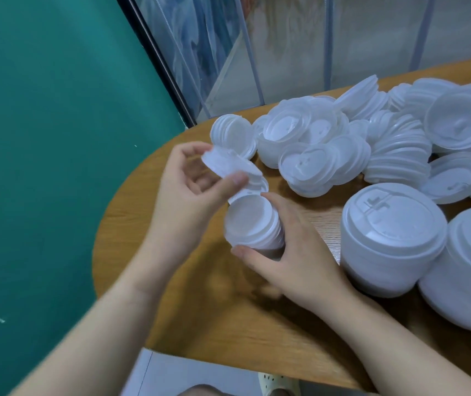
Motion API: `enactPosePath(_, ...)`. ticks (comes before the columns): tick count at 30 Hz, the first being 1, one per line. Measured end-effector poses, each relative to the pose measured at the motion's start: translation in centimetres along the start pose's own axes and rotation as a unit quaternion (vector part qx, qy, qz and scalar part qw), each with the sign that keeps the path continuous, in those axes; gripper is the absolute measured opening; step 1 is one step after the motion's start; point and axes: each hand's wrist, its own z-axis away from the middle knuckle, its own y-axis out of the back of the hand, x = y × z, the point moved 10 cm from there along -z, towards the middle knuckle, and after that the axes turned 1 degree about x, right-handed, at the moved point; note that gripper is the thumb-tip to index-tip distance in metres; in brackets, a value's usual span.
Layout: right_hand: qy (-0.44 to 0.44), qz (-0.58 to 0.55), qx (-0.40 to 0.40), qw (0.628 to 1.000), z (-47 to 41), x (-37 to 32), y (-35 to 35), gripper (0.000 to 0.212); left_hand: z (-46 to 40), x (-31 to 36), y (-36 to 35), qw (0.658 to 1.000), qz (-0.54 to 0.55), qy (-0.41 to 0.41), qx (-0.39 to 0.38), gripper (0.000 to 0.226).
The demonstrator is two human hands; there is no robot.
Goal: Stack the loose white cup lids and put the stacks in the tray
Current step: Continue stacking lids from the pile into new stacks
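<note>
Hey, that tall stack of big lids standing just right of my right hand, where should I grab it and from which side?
Probably the tall stack of big lids is best gripped low on its side wall, a hand wrapped round it from the near side, where bare table gives room. It stands upright and the top lid flares into a wider rim, so a grip from above might lift only the top lids.

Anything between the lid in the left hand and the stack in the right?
Nothing visible. The left hand pinches a lid tilted just above the stack gripped by the right hand; only the left thumb lies near the gap. No tray is in view.
</note>
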Motion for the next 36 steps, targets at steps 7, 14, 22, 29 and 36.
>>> enactPosePath(7,0.014,-0.017,-0.001,1.0,0.1,-0.3,0.0,0.074,3.6,-4.8,-0.5,0.993,0.105,0.018,0.05,0.069)
enactPosePath(14,0.01,-0.02,-0.01,1.0,0.0,0.0,-0.1,0.076,5.0,-6.4,-1.2,0.996,0.075,0.031,0.045,0.072)
enactPosePath(22,0.016,-0.037,-0.024,0.999,0.0,0.2,-0.5,0.093,6.0,-7.2,-1.4,0.995,0.079,0.036,0.053,0.071)
enactPosePath(29,0.012,-0.037,-0.016,0.999,0.2,-0.2,0.0,0.09,3.8,-6.2,-0.1,0.999,0.007,0.036,0.002,0.06)
enactPosePath(36,0.006,-0.043,-0.011,0.999,0.5,-0.2,0.1,0.088,-4.6,-9.8,0.7,0.958,-0.275,0.078,-0.021,0.033)
